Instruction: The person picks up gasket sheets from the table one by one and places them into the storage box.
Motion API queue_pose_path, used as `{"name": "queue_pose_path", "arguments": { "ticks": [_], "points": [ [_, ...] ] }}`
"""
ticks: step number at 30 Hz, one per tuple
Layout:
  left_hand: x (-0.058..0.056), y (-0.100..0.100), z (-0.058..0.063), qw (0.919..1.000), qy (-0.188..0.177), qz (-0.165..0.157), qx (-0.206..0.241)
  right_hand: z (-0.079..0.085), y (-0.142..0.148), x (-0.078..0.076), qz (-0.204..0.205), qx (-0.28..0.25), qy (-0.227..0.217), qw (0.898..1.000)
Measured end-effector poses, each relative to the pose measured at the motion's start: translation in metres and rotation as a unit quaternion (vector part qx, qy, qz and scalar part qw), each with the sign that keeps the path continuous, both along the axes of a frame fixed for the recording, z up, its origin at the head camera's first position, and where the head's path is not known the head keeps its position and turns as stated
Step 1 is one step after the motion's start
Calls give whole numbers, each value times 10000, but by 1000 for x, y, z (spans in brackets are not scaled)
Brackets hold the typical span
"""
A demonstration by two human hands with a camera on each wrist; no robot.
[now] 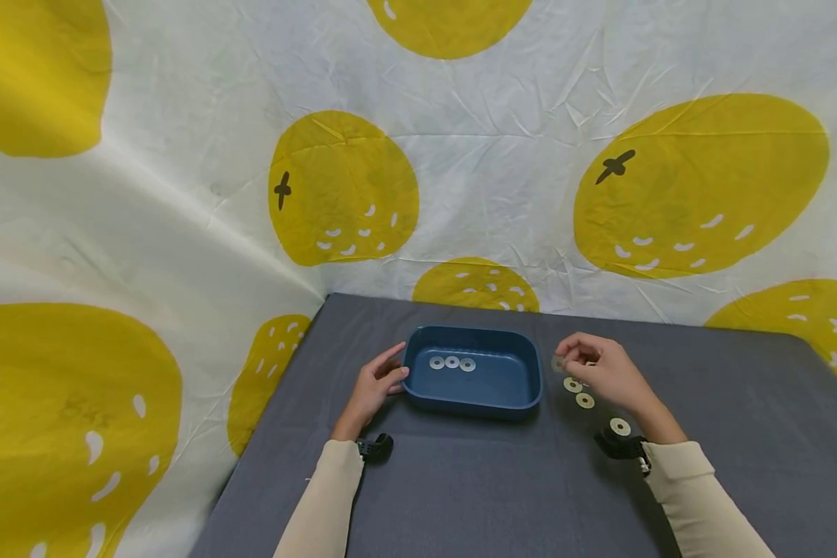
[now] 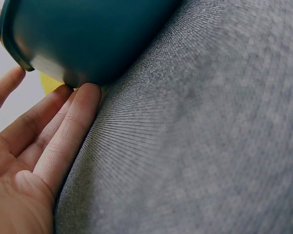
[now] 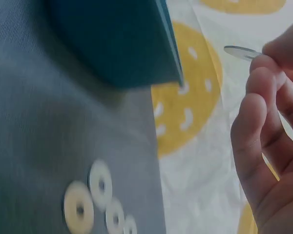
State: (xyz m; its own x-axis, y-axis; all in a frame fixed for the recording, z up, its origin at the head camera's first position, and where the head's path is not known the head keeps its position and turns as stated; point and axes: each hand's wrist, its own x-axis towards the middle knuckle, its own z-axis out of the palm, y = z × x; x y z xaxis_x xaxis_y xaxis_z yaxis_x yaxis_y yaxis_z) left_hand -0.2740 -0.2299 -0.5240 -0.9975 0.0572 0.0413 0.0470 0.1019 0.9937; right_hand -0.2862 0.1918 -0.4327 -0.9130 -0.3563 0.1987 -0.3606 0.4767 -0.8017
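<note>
A blue rectangular tray (image 1: pixel 474 407) stands on the grey cloth, with three flat washers (image 1: pixel 452 362) lying in a row inside it. My left hand (image 1: pixel 374 387) rests against the tray's left end; in the left wrist view its fingers (image 2: pixel 63 131) lie fairly straight against the outer wall. To the right of the tray, my right hand (image 1: pixel 603 373) is raised over the cloth. A thin metal washer (image 3: pixel 240 52) is pinched between its thumb and forefinger, seen nearly edge-on in the right wrist view. Several loose washers (image 1: pixel 585 401) lie beneath and beside this hand, some partly hidden.
Grey cloth (image 1: pixel 488 488) covers the table. Behind it and along its left side hangs a white sheet (image 1: pixel 488 194) with large yellow fruit shapes. Each wrist carries a dark camera mount (image 1: pixel 377 448); one washer (image 1: pixel 620 426) lies close to the right one.
</note>
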Motion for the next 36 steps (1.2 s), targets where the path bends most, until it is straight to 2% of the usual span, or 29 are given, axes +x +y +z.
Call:
{"name": "queue_pose_path", "arguments": {
  "ticks": [6,14,16,23,28,36],
  "points": [
    [1,0,1,10000,-20,2,39,2,-26,-9,182,-373,-335,9986],
    [-2,-1,-2,9999,-85,-54,99,-4,-50,-18,228,-491,-538,9971],
    [-2,-2,-1,9998,-121,-116,99,-5,-56,-21,162,-434,-615,9970],
    [12,0,26,9995,-65,-292,104,-8,-77,-34,-39,201,-667,9976],
    [12,0,27,9994,-116,-316,105,-14,-92,-42,-51,544,-571,9969],
    [13,-1,30,9994,-116,-331,36,-21,-109,-51,48,809,-611,9948]
  ]
}}
